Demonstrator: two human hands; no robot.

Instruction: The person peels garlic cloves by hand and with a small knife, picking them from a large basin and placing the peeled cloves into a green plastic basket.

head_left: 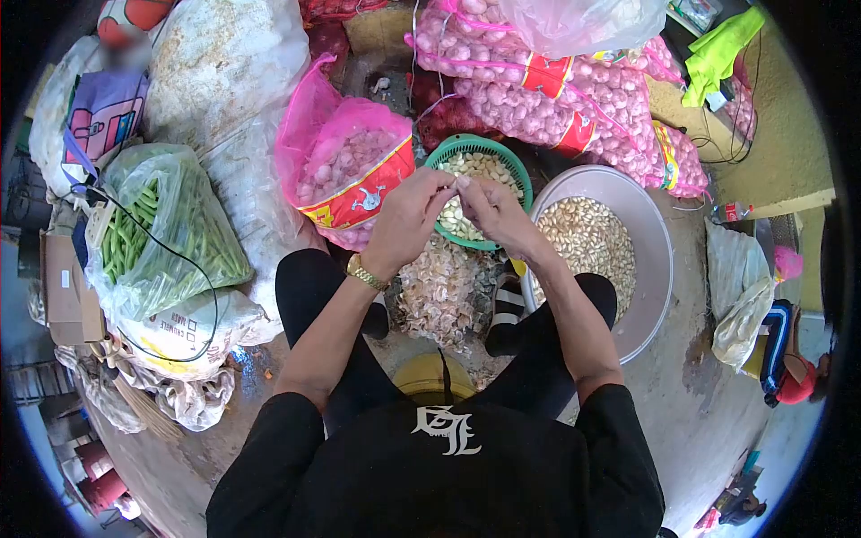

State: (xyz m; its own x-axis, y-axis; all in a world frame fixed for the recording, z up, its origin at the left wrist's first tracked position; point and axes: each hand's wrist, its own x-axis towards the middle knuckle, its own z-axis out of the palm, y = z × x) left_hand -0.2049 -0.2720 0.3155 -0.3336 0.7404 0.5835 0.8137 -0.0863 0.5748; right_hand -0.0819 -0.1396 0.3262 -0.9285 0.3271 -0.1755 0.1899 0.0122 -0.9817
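Note:
My left hand (408,218), with a gold watch on its wrist, meets my right hand (499,215) fingertip to fingertip. Both are closed in a pinch on a small pale garlic clove (461,182), mostly covered by the fingers. Just below them is a green plastic basket (526,179) containing peeled cloves (489,165). Papery garlic skins (437,291) lie heaped on the floor between my feet. Right of my hands, a large pale basin (659,260) contains many loose cloves (587,247). At the left stands an open pink mesh sack (348,166) of garlic.
Full pink garlic sacks (565,103) are stacked at the back right. A clear bag of green beans (166,229) rests on a white sack (193,332) at left, with a black cable across it. A yellowish round object (435,375) is between my legs. Another person (794,372) is at far right.

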